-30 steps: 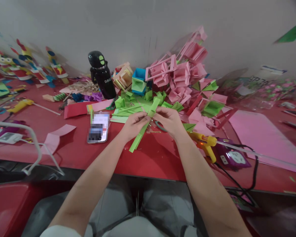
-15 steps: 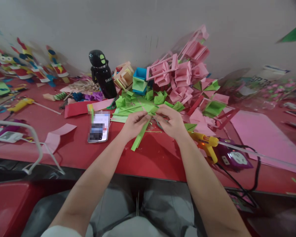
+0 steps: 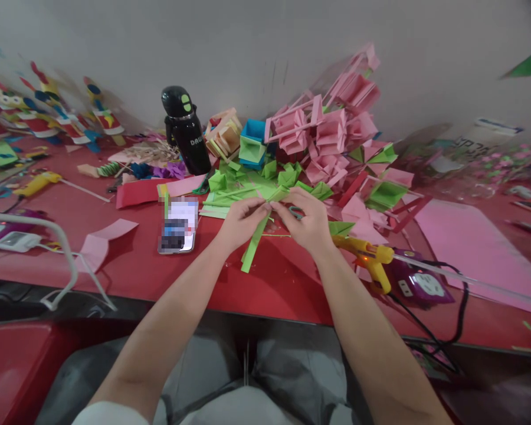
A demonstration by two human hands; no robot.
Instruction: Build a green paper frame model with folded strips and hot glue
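Between my hands is a green paper strip (image 3: 255, 245), its long end hanging down toward the table's front edge. My left hand (image 3: 244, 223) pinches it between thumb and fingers. My right hand (image 3: 307, 221) is closed on the same paper near the fold, the fingertips of both hands nearly touching. Part of the fold is hidden by my fingers. Behind my right fingers shows a scissors handle (image 3: 296, 211). Loose green strips (image 3: 230, 199) and folded green paper pieces (image 3: 289, 175) lie just beyond my hands.
A phone (image 3: 179, 227) lies left of my hands, a black bottle (image 3: 188, 133) behind it. Pink paper boxes (image 3: 331, 130) are heaped at the back. A yellow glue gun (image 3: 371, 260) with a lit light lies by my right forearm, near a purple power strip (image 3: 420, 280).
The hanging end of the green strip has swung slightly right. My right fingers have shifted a little on the paper, and the scissors handle shows more clearly.
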